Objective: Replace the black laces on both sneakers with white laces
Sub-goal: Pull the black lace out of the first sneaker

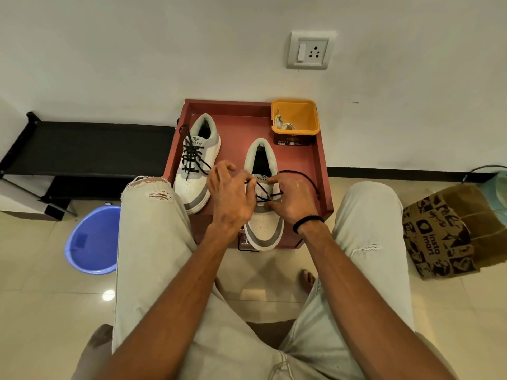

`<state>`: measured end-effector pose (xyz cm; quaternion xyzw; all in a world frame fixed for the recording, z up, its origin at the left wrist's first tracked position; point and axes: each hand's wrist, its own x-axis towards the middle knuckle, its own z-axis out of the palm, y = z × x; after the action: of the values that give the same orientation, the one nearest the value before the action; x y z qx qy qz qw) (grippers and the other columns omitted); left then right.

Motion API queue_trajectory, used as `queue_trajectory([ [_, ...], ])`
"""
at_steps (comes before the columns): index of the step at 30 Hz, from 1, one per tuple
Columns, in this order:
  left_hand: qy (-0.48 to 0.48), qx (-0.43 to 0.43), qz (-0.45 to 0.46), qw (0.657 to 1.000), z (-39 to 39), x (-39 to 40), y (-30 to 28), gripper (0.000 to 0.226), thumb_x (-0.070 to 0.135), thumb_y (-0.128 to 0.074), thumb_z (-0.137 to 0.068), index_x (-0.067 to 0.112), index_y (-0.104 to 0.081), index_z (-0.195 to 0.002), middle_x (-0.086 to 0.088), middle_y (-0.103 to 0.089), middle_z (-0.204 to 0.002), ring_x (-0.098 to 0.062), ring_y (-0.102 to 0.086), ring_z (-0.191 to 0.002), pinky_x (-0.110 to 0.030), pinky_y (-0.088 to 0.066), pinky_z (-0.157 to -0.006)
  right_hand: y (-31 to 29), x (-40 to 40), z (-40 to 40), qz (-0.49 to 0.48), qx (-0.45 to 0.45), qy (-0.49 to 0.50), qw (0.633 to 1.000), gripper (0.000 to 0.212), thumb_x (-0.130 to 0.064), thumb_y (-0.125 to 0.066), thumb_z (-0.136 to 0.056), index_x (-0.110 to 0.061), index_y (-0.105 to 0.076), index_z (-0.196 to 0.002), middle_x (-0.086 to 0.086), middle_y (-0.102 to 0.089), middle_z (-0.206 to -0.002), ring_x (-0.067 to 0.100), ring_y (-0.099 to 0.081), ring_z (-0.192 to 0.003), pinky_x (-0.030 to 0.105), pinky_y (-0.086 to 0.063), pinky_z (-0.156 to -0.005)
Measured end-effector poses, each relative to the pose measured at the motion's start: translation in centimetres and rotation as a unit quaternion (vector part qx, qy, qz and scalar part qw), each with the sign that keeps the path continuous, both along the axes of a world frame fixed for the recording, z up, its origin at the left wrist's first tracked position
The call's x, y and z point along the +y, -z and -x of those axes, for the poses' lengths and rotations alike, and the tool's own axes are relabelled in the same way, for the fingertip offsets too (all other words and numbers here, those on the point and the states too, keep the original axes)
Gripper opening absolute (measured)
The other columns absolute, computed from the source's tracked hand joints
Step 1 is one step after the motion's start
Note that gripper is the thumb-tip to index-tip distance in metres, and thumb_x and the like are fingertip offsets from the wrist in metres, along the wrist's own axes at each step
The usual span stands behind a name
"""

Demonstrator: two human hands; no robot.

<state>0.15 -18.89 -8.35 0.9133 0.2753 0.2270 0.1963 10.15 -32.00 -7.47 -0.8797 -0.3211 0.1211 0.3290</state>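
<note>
Black lace (267, 197) half out of near sneaker (263, 204) on tabletop (241, 116); both hands' fingers pinching it, left hand (231, 198), right hand (295, 200); far sneaker (196, 163) untouched; white laces (282, 123) waiting in yellow tub (297, 116); long way to go lol

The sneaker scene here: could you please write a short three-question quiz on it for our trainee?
1. True or false: the left sneaker still carries its black lace.
2. Where do the white laces lie? A) on the floor B) in the yellow tub C) in the blue basin
3. Which sneaker do the left hand and right hand work on?

Key: 1 true; 2 B; 3 the right sneaker, its black lace partly pulled out.
</note>
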Motion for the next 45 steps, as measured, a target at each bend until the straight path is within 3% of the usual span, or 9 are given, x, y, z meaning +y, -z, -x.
queue_trajectory([
  [9, -0.173, -0.134, 0.301, 0.928, 0.2, 2.8, -0.6, 0.037, 0.045, -0.054, -0.093, 0.02, -0.071, -0.113, -0.008, -0.064, -0.116, -0.019, -0.056, -0.11, -0.028, -0.052, -0.092, -0.2, 0.0, 0.5, 0.007, 0.031, 0.005, 0.999, 0.059, -0.013, -0.09, -0.071, -0.019, -0.068, -0.126, 0.001, -0.069, -0.126, 0.018, -0.063, -0.116, 0.017, -0.04, -0.09],
  [11, -0.145, -0.09, 0.216, 0.961, 0.2, 2.0, -0.9, 0.03, 0.036, -0.06, -0.097, 0.024, -0.065, -0.125, -0.007, -0.054, -0.129, -0.017, -0.044, -0.12, -0.022, -0.04, -0.094, -0.2, 0.0, 0.4, 0.006, 0.029, 0.007, 1.0, 0.06, -0.013, -0.091, -0.07, -0.018, -0.069, -0.126, 0.001, -0.07, -0.126, 0.018, -0.063, -0.116, 0.016, -0.04, -0.092],
  [16, 0.018, 0.07, -0.047, 0.996, -0.3, -0.3, 0.3, 0.023, 0.035, -0.07, -0.091, 0.032, -0.074, -0.113, -0.012, -0.04, -0.144, -0.037, -0.032, -0.139, -0.057, -0.033, -0.112, -0.2, 0.4, 0.3, 0.007, 0.017, 0.003, 1.0, 0.059, -0.014, -0.091, -0.071, -0.017, -0.069, -0.126, 0.0, -0.071, -0.126, 0.017, -0.064, -0.117, 0.011, -0.036, -0.092],
  [22, 0.032, 0.041, -0.031, 0.998, -0.9, -0.6, 0.7, 0.015, 0.031, -0.068, -0.092, 0.024, -0.077, -0.102, -0.01, -0.044, -0.126, -0.032, -0.039, -0.122, -0.049, -0.038, -0.104, -0.3, 0.1, 0.2, -0.002, 0.027, 0.004, 1.0, 0.06, -0.014, -0.091, -0.07, -0.017, -0.069, -0.126, -0.001, -0.071, -0.124, 0.016, -0.064, -0.114, 0.011, -0.038, -0.089],
  [29, -0.065, -0.044, 0.136, 0.988, -0.1, 1.1, -0.6, 0.016, 0.027, -0.06, -0.1, 0.016, -0.07, -0.109, -0.01, -0.052, -0.12, -0.019, -0.041, -0.113, -0.035, -0.044, -0.094, -0.1, 0.2, 0.1, 0.006, 0.028, 0.012, 1.0, 0.062, -0.014, -0.092, -0.068, -0.016, -0.07, -0.126, 0.002, -0.069, -0.129, 0.02, -0.062, -0.121, 0.024, -0.045, -0.1],
  [32, -0.111, -0.159, 0.298, 0.935, -0.1, 1.5, -1.1, 0.018, 0.022, -0.054, -0.104, 0.013, -0.067, -0.113, -0.002, -0.066, -0.104, -0.018, -0.061, -0.096, -0.033, -0.055, -0.085, 0.0, 0.1, 0.2, 0.006, 0.03, 0.015, 0.999, 0.063, -0.014, -0.093, -0.068, -0.017, -0.069, -0.126, 0.002, -0.068, -0.13, 0.018, -0.061, -0.123, 0.024, -0.044, -0.102],
  [39, -0.102, -0.332, 0.642, 0.683, -0.9, 1.5, -2.4, 0.015, 0.017, -0.041, -0.111, 0.008, -0.053, -0.113, -0.006, -0.068, -0.072, -0.021, -0.067, -0.065, -0.037, -0.062, -0.076, 0.2, 0.2, 0.0, 0.004, 0.029, 0.013, 0.999, 0.063, -0.016, -0.094, -0.067, -0.016, -0.07, -0.125, 0.001, -0.069, -0.13, 0.017, -0.062, -0.122, 0.019, -0.042, -0.101],
  [42, -0.106, -0.37, 0.655, 0.65, -1.0, 2.2, -2.6, 0.013, 0.018, -0.043, -0.11, 0.013, -0.054, -0.104, 0.002, -0.047, -0.061, -0.01, -0.046, -0.052, -0.033, -0.058, -0.067, 0.2, 0.3, 0.0, 0.005, 0.031, 0.014, 0.999, 0.062, -0.016, -0.094, -0.068, -0.017, -0.07, -0.125, 0.001, -0.068, -0.131, 0.017, -0.061, -0.123, 0.02, -0.042, -0.1],
  [45, -0.125, -0.367, 0.6, 0.7, -0.8, 3.6, -2.6, 0.013, 0.02, -0.045, -0.109, 0.014, -0.056, -0.107, 0.004, -0.039, -0.065, -0.006, -0.038, -0.054, -0.027, -0.047, -0.057, 0.2, 0.2, -0.2, 0.008, 0.028, 0.016, 0.999, 0.062, -0.016, -0.093, -0.069, -0.018, -0.07, -0.125, 0.001, -0.069, -0.129, 0.017, -0.062, -0.12, 0.018, -0.041, -0.096],
])
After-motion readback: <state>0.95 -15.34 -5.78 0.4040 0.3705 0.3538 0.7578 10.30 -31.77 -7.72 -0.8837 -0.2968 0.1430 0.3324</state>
